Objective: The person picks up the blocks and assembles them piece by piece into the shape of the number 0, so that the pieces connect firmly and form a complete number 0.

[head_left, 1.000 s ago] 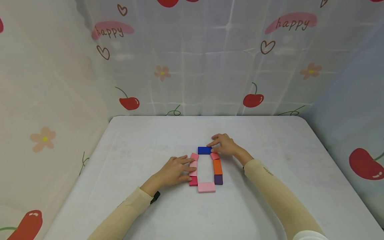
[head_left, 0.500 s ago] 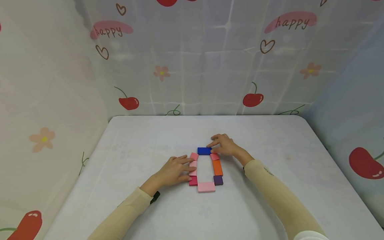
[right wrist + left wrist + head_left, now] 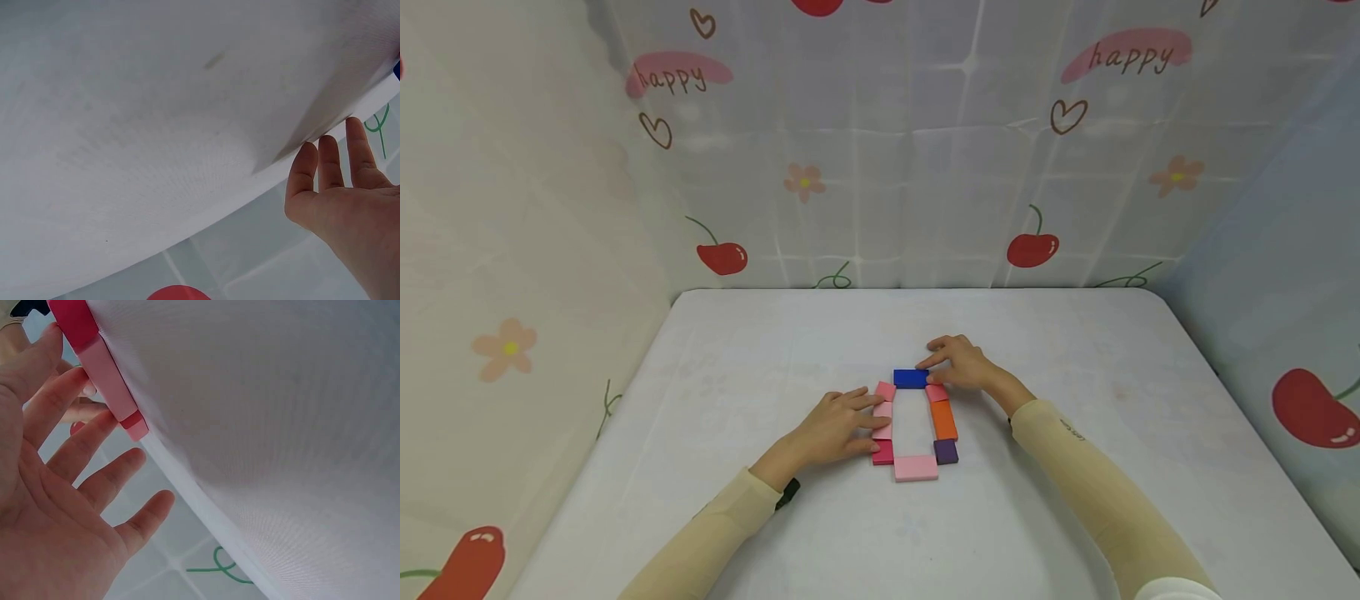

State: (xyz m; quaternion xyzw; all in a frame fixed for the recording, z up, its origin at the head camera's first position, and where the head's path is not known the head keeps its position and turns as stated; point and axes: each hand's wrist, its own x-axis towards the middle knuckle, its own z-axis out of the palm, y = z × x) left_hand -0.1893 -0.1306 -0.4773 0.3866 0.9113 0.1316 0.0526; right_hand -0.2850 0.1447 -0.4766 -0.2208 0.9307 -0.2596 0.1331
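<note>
Flat coloured blocks form a narrow ring on the white table. In the head view, my left hand [image 3: 832, 428] lies along the ring's left side, its fairly straight fingers spread and fingertips against the light pink block [image 3: 882, 423], the small pink block [image 3: 886, 391] and the magenta block [image 3: 883, 454]. The left wrist view shows its palm and these blocks. At the far end, my right hand [image 3: 961, 363] touches the blue block [image 3: 910, 379], index finger at its far edge and thumb at its right end. In the right wrist view, that hand's other fingers [image 3: 329, 164] rest loosely, thumb hidden.
Down the ring's right side run a small pink-red block [image 3: 937, 392], an orange block [image 3: 943, 421] and a purple block [image 3: 946, 452]. A wide pink block [image 3: 916, 468] makes the near end. Behind the white table [image 3: 1037, 500] hangs a cherry-printed curtain [image 3: 917, 183].
The blue block has shifted slightly nearer to me under the right hand. The orange and purple blocks have turned a little and slid nearer. The left hand has stayed in place.
</note>
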